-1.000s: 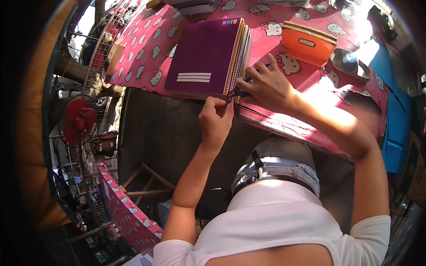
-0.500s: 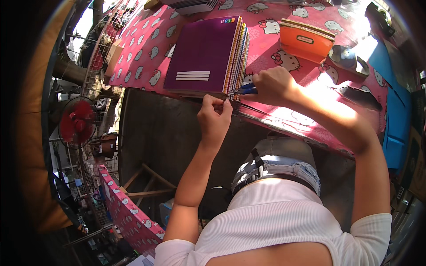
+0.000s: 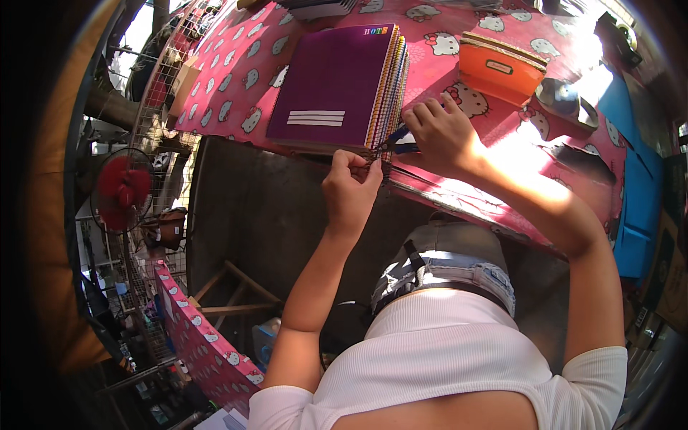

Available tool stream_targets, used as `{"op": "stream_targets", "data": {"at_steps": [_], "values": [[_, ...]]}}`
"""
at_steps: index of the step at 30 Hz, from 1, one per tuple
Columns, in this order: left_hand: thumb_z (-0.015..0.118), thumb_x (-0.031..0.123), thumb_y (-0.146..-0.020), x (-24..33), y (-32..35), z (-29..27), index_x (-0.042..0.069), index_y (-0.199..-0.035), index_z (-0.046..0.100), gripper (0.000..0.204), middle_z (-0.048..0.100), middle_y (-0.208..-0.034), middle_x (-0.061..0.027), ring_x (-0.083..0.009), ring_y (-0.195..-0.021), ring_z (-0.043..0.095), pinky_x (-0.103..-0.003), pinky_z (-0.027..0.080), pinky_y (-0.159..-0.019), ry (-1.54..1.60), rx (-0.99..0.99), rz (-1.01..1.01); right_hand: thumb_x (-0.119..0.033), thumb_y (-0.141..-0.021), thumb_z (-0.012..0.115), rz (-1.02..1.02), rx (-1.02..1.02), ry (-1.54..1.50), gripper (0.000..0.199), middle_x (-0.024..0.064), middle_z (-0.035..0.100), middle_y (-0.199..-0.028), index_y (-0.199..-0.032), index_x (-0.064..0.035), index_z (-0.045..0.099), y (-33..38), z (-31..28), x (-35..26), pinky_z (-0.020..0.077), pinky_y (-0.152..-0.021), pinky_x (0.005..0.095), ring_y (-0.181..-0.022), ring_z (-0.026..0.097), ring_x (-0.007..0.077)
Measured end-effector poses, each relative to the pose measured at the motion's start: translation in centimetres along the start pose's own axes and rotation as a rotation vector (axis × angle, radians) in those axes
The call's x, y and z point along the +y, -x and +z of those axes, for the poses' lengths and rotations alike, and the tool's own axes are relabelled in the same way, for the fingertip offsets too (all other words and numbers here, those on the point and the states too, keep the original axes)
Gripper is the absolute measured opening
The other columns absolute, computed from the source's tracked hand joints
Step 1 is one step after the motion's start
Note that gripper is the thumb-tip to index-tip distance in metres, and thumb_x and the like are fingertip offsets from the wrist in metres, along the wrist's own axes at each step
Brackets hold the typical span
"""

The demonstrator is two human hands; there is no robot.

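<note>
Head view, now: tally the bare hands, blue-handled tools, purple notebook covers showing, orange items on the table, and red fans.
Hands: 2 (left hand, right hand)
Blue-handled tool: 1
Purple cover: 1
Orange item: 1
Red fan: 1
Total: 6

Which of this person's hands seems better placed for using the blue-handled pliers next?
Probably the right hand: it holds the blue-handled pliers, tips near the lower right corner of the purple notebook. The left hand pinches near that corner, off the handles.
</note>
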State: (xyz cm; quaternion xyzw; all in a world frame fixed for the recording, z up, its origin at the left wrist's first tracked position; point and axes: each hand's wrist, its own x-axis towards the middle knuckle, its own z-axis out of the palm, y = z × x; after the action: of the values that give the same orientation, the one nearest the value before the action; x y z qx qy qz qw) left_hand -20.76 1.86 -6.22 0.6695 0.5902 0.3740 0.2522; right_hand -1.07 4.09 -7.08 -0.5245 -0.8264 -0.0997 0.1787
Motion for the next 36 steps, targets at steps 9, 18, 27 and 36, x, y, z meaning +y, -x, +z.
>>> {"op": "stream_targets", "data": {"at_steps": [9,18,27,36], "values": [[0.074,0.008,-0.079,-0.3,-0.1,-0.1,0.002,-0.08,0.053,0.022,0.059,-0.065,0.0003,-0.0036,-0.058,0.054,-0.021,0.045,-0.053,0.005,0.002,0.058,-0.059,-0.071,0.068,0.023,-0.081,-0.081,0.058,0.0082,0.06,-0.077,-0.087,-0.0035,0.062,-0.5,-0.5,-0.2,0.0484,-0.077,0.038,-0.078,0.062,0.0257],[0.071,0.007,-0.082,-3.0,-0.2,-0.1,0.002,-0.101,0.046,0.032,0.061,-0.084,-0.0067,-0.0085,-0.068,0.059,-0.021,0.047,-0.055,0.436,-0.102,-0.21,-0.062,-0.074,0.064,0.109,-0.255,-0.118,0.062,0.0098,0.062,-0.086,-0.093,-0.0027,0.063,0.7,-0.9,0.5,0.0469,-0.085,0.0461,-0.087,0.061,0.027],[0.073,0.004,-0.081,-2.7,-0.2,0.6,0.002,-0.106,0.041,0.041,0.062,-0.093,-0.0103,-0.0111,-0.077,0.062,-0.021,0.048,-0.056,0.546,-0.124,-0.32,-0.063,-0.075,0.062,0.062,-0.099,-0.024,0.07,0.0126,0.061,-0.098,-0.107,-0.0007,0.06,0.9,0.1,-0.4,0.0377,-0.1,0.0556,-0.1,0.057,0.0292],[0.072,-0.002,-0.08,-2.3,0.1,0.4,0.002,-0.102,0.04,0.039,0.062,-0.093,-0.0123,-0.0131,-0.076,0.063,-0.023,0.053,-0.061,0.666,-0.129,-0.305,-0.062,-0.075,0.062,0.039,-0.043,-0.042,0.063,0.0103,0.061,-0.091,-0.093,-0.0023,0.062,0.8,0.7,-1.0,0.0425,-0.093,0.0494,-0.094,0.059,0.0278]]}}
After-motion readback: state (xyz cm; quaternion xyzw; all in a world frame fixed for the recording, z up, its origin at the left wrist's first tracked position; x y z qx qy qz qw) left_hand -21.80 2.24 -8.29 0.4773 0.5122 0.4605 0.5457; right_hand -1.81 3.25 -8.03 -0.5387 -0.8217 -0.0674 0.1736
